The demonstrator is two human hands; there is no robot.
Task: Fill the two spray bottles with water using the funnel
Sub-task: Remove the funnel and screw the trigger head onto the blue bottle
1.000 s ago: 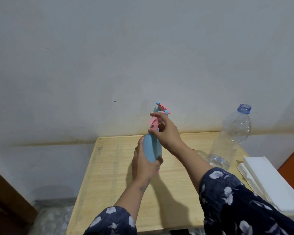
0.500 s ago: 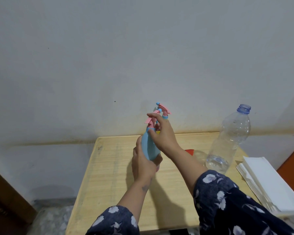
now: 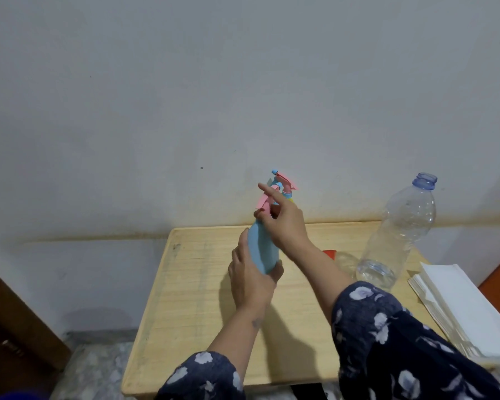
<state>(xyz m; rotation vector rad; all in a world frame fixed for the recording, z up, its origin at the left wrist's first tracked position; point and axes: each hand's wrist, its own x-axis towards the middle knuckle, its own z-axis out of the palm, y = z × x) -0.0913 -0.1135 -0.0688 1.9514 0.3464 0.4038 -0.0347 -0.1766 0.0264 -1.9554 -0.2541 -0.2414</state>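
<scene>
My left hand [image 3: 250,278] grips the body of a light blue spray bottle [image 3: 261,249], held tilted above the wooden table [image 3: 191,284]. My right hand [image 3: 285,223] is closed on its pink spray head [image 3: 264,203] at the neck. Behind them stands a second spray head, pink with a blue nozzle [image 3: 283,183], its bottle mostly hidden by my hand. A small red piece [image 3: 329,253], possibly the funnel, shows beside my right forearm. A clear plastic water bottle [image 3: 399,235] stands uncapped at the right, with a little water at its bottom.
A stack of white paper napkins [image 3: 459,307] lies at the table's right edge. A grey wall [image 3: 243,96] rises right behind the table. A dark wooden piece of furniture [image 3: 15,327] stands at the lower left, beside the speckled floor [image 3: 96,370].
My right hand has shifted its grip around the pink spray head, and the blue bottle has tilted a little to the left. The red piece has come into view beside my forearm.
</scene>
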